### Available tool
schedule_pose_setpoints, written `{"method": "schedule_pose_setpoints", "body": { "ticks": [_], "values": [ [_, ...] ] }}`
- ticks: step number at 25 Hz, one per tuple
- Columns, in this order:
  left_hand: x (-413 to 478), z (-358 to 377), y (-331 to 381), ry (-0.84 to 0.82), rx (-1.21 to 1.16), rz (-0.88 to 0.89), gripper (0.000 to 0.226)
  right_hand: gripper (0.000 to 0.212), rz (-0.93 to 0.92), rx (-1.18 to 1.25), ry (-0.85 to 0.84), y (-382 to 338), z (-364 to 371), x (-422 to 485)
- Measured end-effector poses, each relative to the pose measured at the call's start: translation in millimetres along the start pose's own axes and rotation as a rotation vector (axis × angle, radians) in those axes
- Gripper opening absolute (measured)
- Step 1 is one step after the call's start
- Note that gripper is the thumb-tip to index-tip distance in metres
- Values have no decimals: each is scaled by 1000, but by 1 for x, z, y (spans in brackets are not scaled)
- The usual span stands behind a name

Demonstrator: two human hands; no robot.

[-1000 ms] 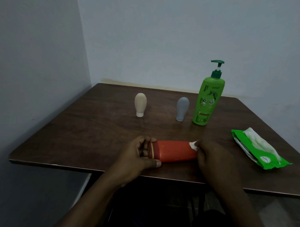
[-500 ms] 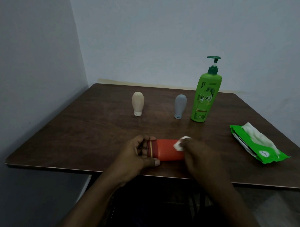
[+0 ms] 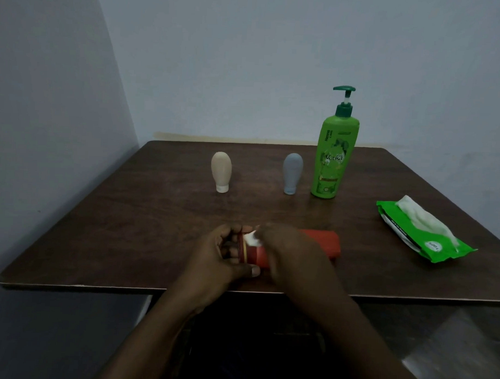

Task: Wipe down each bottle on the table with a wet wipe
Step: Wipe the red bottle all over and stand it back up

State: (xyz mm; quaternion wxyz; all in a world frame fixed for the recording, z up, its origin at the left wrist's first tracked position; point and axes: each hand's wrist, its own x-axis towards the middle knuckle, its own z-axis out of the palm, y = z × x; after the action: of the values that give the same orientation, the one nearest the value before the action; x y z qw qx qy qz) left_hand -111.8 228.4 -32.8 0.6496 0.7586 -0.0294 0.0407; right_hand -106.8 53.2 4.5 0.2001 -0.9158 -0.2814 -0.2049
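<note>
An orange-red bottle [image 3: 323,244] lies on its side near the front edge of the dark wooden table [image 3: 146,214]. My left hand [image 3: 222,256] grips its capped left end. My right hand [image 3: 290,254] holds a white wet wipe [image 3: 252,238] against the bottle close to the cap, covering the bottle's middle. Farther back stand a beige squeeze bottle [image 3: 221,171], a grey squeeze bottle [image 3: 292,173] and a tall green pump bottle [image 3: 333,152].
A green pack of wet wipes [image 3: 423,232] lies open at the right of the table, a wipe sticking out. Walls close in at the left and behind the table. The table's front edge runs just below my hands.
My right hand has slid the wipe leftward along the orange-red bottle, from its right end to the cap end. My left hand has kept its grip.
</note>
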Motion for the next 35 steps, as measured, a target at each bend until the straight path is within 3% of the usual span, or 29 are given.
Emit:
{"method": "schedule_pose_setpoints", "body": {
  "ticks": [3,7,10,13,14,18,23,25,28,30,33,35],
  "values": [
    [-1,2,-1,11,25,17,73,42,206,-58,26,49,-21,-8],
    [-2,5,0,9,32,36,72,20,367,-141,-14,74,-37,-11],
    [-1,3,-2,11,34,39,73,41,207,-55,-55,34,-25,4],
    [-2,3,-2,24,34,45,72,38,74,-115,-298,-3,-3,33],
    [-3,3,-2,31,36,48,71,40,40,-122,-305,-5,1,36],
    [-3,6,-1,34,64,46,72,16,130,22,25,41,-12,9],
    [-2,5,2,13,51,33,71,16,396,-211,5,91,-38,-10],
    [-1,5,2,4,40,25,71,17,340,-270,45,72,-24,-7],
    [0,3,1,1,33,20,71,15,131,-148,78,26,0,8],
    [1,3,0,-2,30,33,68,26,31,-16,46,4,14,19],
    [2,2,-1,-1,11,41,61,39,-32,56,41,-4,20,22],
    [2,2,-1,-14,-5,23,62,35,-53,43,52,-3,17,8]
  ]
}}
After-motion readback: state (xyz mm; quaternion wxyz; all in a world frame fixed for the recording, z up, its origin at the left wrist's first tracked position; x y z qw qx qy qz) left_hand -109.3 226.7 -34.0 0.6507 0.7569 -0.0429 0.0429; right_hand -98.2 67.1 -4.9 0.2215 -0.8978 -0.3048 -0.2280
